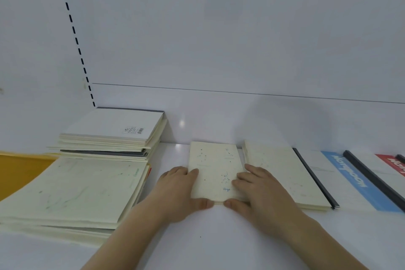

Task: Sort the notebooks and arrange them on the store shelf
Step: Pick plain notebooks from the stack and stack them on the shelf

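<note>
We have the small cream notebook (215,169) flat on the shelf (219,237), our left hand (182,190) and right hand (260,188) cupping its sides, thumbs at its near edge: a loose, squaring grip. Just right of the grip lies a matching cream stack (285,173); left sit unsorted piles (72,190). Next, we judge, slide it into line.

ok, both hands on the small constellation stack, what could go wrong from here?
1. The small cream stack is held only at its near edge by the left hand and right hand; the far ends could fan out if pushed.
2. It lies close to the cream notebook pile on the right; sliding may knock that askew.
3. The tall pile at back left already looks uneven and might slip if bumped.
</note>
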{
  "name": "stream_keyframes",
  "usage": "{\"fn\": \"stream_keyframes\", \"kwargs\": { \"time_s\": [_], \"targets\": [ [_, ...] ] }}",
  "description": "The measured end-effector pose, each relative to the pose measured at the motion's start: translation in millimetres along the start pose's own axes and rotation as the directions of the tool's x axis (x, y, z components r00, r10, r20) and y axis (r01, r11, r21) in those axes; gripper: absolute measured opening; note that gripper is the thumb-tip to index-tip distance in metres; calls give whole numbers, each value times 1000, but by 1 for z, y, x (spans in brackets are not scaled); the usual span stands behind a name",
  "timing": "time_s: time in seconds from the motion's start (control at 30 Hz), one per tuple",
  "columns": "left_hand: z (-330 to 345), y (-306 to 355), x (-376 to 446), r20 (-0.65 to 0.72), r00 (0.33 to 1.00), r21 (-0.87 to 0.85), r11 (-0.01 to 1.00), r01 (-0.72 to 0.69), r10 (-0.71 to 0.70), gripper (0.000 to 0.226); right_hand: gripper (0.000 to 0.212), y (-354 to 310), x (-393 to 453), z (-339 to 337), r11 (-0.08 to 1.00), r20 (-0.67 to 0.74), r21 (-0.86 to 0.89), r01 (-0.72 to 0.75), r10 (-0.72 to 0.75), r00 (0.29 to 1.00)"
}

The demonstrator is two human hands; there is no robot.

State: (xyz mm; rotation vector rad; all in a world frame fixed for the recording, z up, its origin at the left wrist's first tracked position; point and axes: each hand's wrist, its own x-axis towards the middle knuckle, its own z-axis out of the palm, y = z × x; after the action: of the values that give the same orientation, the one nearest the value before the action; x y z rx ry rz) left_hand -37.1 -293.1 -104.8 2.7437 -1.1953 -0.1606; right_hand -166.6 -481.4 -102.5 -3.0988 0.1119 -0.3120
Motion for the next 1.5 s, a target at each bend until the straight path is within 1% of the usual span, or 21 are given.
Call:
{"fn": "stream_keyframes", "kwargs": {
  "time_s": [0.1,0.23,0.4,0.5,0.6,0.67,0.73,0.83,0.9,0.97,1.0,1.03,1.1,1.17,1.23,1.3,1.37,1.4,1.5],
  "targets": [
    [-1,-1,0,-11,1000,-7,1000,8,-8,86,79,0,3,1,1000,14,-17,15,-15,1000],
    [0,-2,-4,-27,999,27,999,31,-30,76,74,-5,5,6,999,-16,-27,30,-30,999],
    [3,1,-5,-12,998,57,997,56,-55,74,69,-5,2,5,999,-22,-35,28,-28,999],
    [4,3,-6,-17,998,52,996,67,-66,75,60,-6,0,9,998,-49,-66,2,-5,999],
    [2,10,-12,-42,996,58,995,78,-75,76,52,-6,-4,10,996,-59,-90,-25,20,998],
    [-1,14,-18,-74,995,65,995,77,-72,74,51,-6,-6,9,996,-78,-85,-27,20,997],
    [-7,18,-26,-140,988,71,995,73,-63,66,53,-9,-6,5,998,-124,-64,-9,1,992],
    [-20,24,-45,-288,957,59,997,49,-30,49,53,-26,-6,-4,1000,-161,-2,28,-28,986],
    [-28,22,-58,-424,906,45,999,18,3,41,55,-43,-5,-7,998,-189,30,56,-49,981],
    [-33,10,-72,-568,823,22,1000,4,9,34,60,-63,-4,-11,993,-189,87,86,-68,980],
    [-34,0,-79,-627,779,15,1000,18,-5,31,62,-73,-3,-12,987,-177,122,105,-82,981],
    [-33,-12,-85,-653,756,2,999,49,-35,29,64,-83,-3,-13,981,-152,152,118,-94,984],
    [-32,-37,-100,-653,748,-1,988,155,-118,28,67,-106,-3,-15,973,-123,184,138,-117,986],
    [-29,-63,-115,-637,742,10,960,280,-210,36,70,-128,-1,-18,966,-111,205,160,-139,984],
    [-27,-87,-130,-579,757,2,928,372,-302,59,73,-151,5,-19,962,-105,197,189,-171,980],
    [-29,-105,-145,-460,807,33,902,431,-369,87,75,-174,13,-18,963,-115,181,201,-182,977],
    [-28,-122,-157,-370,866,71,919,389,-338,101,77,-195,21,-13,967,-89,180,180,-167,982],
    [-28,-129,-162,-357,888,96,935,342,-289,102,77,-204,24,-10,970,-81,170,176,-165,983],
    [-27,-154,-168,-345,928,167,963,212,-145,87,71,-224,27,-1,977,-93,123,174,-163,982]
  ]
}}
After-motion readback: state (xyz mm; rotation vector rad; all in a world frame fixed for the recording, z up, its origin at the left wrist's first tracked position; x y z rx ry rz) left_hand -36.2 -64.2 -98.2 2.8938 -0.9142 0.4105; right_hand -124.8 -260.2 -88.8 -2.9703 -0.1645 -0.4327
